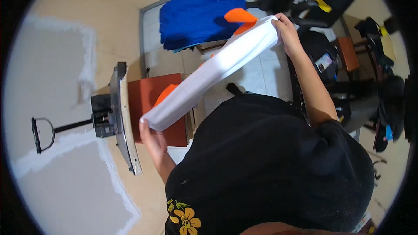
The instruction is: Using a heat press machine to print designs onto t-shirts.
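Note:
A long strip of white cloth with orange parts (211,74), seemingly a folded garment, stretches slantwise between my two hands. My left hand (153,141) pinches its lower left end, just over a red pad. At the upper right, my right hand (286,34) grips the other end with the thumb on top and the arm reaching out. An orange flap sticks up beyond the far edge near my right hand. Beneath the cloth's left end lies the red pad (141,90) of a heat press (119,115), whose upper plate stands raised away from it.
The press's long handle (43,135) juts toward the left wall. A heap of blue cloth (198,19) rests on a low stand at the far side. Dark bags and clothing (320,54) crowd the right, near a reddish-brown wooden piece (347,54). Tiled floor (274,76) shows between.

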Motion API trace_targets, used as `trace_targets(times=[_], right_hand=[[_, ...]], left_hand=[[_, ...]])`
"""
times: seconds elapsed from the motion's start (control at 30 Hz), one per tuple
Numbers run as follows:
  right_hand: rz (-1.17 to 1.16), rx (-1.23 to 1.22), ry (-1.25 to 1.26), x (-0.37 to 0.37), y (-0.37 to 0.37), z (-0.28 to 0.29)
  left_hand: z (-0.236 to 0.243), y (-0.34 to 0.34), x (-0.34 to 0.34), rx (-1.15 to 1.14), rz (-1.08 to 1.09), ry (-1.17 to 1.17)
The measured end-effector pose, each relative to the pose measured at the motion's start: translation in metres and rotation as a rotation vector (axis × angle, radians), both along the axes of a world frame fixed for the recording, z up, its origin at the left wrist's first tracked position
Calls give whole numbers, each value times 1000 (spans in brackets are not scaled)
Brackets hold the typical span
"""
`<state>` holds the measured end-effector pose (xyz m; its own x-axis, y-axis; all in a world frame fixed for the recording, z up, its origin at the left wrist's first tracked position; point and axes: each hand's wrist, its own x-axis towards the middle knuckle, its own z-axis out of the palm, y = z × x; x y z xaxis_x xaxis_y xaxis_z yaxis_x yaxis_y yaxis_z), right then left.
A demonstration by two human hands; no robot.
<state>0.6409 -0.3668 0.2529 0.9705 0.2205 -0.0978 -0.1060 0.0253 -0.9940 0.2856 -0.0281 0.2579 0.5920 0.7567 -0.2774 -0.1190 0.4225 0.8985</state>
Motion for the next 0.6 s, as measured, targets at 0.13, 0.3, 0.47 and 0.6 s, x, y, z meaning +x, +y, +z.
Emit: trace_targets(times=[0.13,0.3,0.47,0.6], right_hand=[[-52,2,25,-25,-31,0],[-152,-47,39,-22,-36,26],[-137,13,-83,12,-27,39],[-117,6,-207,48,-13,48]], left_hand=[[11,19,13,58,-56,-67],[46,-6,65,118,-50,-67],[31,19,96,131,-4,-3],[29,39,132,135,50,18]])
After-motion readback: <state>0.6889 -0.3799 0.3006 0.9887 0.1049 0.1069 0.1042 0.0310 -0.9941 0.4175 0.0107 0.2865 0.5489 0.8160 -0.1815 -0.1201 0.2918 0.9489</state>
